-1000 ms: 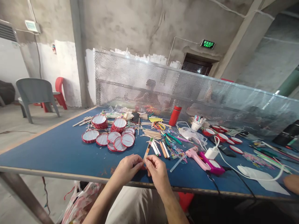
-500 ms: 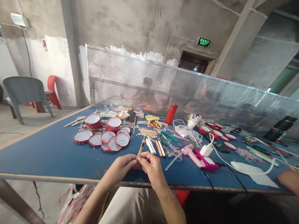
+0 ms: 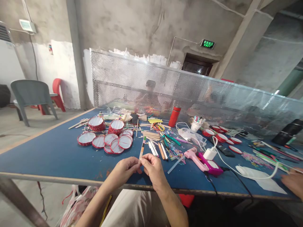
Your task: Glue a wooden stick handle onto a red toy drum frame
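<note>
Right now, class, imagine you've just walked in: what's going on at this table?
A person holds a thin striped stick upright between the left hand and the right hand, above the near edge of a blue worktable. Red-rimmed round frames lie singly and in stacks to the left. Flat craft sticks lie ahead, and a pink glue gun lies to the right. Another person's hand is at the table's far right end.

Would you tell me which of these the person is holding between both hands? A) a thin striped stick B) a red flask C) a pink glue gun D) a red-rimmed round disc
A: the left hand and right hand meet around a thin striped stick rising from their fingers.
</note>
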{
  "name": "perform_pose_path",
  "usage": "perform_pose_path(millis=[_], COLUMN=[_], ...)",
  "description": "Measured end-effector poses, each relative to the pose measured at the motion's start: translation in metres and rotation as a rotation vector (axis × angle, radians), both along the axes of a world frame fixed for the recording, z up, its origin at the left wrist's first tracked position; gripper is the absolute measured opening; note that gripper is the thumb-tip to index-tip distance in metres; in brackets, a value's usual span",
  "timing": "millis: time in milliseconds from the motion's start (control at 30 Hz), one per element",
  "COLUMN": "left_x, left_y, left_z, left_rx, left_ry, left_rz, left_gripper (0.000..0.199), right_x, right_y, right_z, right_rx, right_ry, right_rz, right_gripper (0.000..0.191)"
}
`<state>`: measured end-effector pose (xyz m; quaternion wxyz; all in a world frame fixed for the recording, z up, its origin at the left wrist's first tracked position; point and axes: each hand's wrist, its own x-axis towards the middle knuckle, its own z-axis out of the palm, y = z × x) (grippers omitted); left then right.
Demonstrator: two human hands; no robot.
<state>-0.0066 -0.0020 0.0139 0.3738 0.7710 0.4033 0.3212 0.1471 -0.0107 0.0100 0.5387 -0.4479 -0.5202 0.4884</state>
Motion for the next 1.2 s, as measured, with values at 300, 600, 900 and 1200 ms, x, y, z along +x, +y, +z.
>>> perform_pose_path(millis=[300, 600, 900, 1200], left_x=[0.0, 0.002, 0.005, 0.006], left_y=[0.003, 0.004, -0.001, 0.001], left_z=[-0.002, -0.007, 0.0, -0.003], left_rx=[-0.057, -0.035, -0.033, -0.011], left_ry=[-0.036, 0.031, 0.094, 0.137], left_rz=[-0.058, 0.008, 0.06, 0.075], left_gripper=[0.033, 0.029, 0.026, 0.027], right_x=[0.001, 0.002, 0.102, 0.192], right_y=[0.0, 0.005, -0.009, -0.016], right_z=[0.005, -0.005, 0.02, 0.041], right_rx=[-0.007, 0.036, 0.147, -0.145], right_ry=[0.02, -0.137, -0.697, -1.556], right_rz=[0.028, 0.02, -0.366, -0.63], right_gripper=[0.032, 0.033, 0.033, 0.019])
